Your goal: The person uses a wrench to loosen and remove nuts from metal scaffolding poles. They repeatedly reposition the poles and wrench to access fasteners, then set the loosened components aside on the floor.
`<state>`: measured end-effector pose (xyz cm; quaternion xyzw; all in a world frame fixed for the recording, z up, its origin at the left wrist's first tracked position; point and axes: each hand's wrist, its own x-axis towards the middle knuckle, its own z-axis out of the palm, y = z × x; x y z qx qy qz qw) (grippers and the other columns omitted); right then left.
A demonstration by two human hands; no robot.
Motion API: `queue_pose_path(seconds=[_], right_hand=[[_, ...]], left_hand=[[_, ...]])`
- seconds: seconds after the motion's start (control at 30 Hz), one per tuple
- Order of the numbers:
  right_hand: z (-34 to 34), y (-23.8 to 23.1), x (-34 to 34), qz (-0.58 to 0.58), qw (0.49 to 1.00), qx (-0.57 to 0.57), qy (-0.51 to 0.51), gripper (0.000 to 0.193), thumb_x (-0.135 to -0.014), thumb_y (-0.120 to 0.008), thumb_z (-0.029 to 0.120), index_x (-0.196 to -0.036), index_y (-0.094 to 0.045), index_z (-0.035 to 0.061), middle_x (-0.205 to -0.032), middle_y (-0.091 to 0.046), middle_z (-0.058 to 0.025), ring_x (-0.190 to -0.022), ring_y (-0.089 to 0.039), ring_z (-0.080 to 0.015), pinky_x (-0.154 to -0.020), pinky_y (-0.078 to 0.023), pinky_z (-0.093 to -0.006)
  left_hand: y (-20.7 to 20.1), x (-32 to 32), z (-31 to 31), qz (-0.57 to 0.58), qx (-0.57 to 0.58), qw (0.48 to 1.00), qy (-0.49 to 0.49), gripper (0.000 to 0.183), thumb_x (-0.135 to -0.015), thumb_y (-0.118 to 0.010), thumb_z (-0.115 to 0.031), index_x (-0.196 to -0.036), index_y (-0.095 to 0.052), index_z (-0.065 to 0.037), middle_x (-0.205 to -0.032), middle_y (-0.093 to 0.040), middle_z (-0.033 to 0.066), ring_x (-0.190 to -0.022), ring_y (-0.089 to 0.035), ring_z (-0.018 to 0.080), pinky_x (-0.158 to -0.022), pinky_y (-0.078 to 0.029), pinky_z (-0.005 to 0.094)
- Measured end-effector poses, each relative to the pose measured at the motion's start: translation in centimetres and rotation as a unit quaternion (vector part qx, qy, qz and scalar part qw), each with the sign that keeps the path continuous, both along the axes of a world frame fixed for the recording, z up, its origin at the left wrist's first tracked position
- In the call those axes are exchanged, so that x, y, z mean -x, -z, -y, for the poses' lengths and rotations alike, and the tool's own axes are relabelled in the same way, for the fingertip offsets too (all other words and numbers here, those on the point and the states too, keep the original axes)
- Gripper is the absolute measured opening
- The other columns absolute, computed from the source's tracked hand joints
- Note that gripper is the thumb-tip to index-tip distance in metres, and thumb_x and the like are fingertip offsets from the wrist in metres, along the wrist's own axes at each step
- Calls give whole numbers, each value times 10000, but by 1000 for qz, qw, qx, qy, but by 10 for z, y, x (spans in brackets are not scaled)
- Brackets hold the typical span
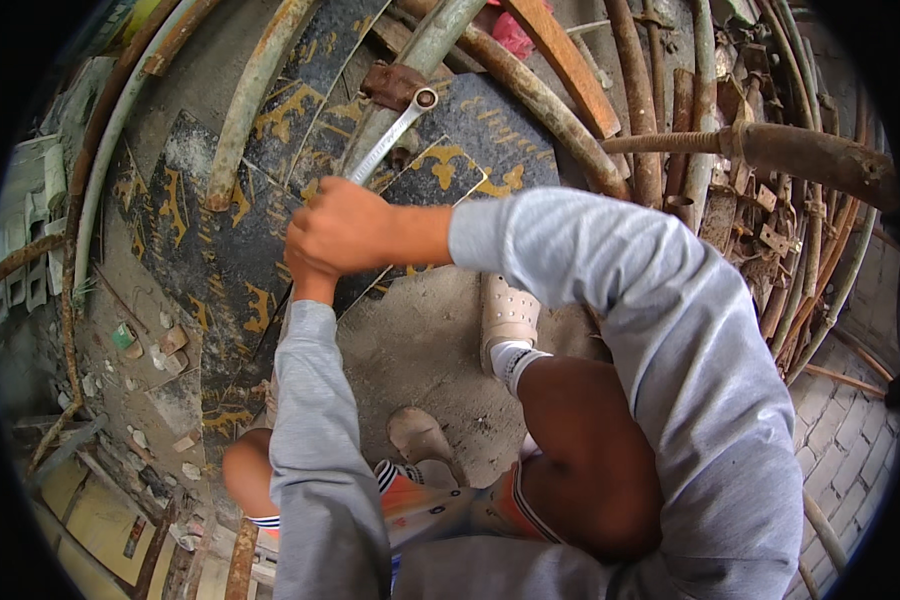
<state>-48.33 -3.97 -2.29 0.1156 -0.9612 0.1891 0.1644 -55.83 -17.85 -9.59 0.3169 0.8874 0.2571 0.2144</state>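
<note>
Both of my hands are closed together around the lower end of a shiny metal wrench [388,140]. My right hand [355,225] lies over my left hand [310,272] and hides much of its fingers. The wrench's ring end sits at a rusty brown pipe clamp [394,87], by its bolt. That clamp is fixed round a grey-green metal pipe [425,48], which slants down toward my hands. Under it are dark boards [470,130] with gold patterns and lettering.
Rusty pipes [540,95] and a wooden plank [568,70] lie ahead. Several clamps and pipes [760,220] are heaped at the right. Rubble [170,340] lies on the left ground. My shoe [510,315] is near the boards.
</note>
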Motion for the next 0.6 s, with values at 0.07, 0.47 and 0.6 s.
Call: queue_pose_path(seconds=[0.07,0.47,0.6], right_hand=[[-6,0,-31,19,999,2,-32,290,-889,-651,345,-699,-649,126,-678,-620,-17,-592,-615,-235,-669,-431,-386],[-131,-9,-197,31,999,-28,30,177,-837,-761,229,-926,-649,124,-1218,-595,-102,-1265,-530,-250,-1058,-392,-537],[-151,-11,-207,11,944,160,289,326,-866,-742,87,-1166,-615,101,-1234,-601,-145,-1051,-654,-360,-892,-551,-471]], left_hand=[[-22,-2,-18,50,7,999,-19,472,-799,-777,-346,-1155,-671,-55,-996,-740,200,-948,-708,401,-777,-554,476],[-58,-16,-39,-28,94,995,-26,515,-711,-769,-283,-1163,-697,-46,-967,-744,209,-872,-730,376,-767,-561,459],[-54,-13,-36,-14,90,995,-28,523,-708,-770,-274,-1168,-695,-38,-962,-745,208,-882,-731,367,-762,-556,452]])
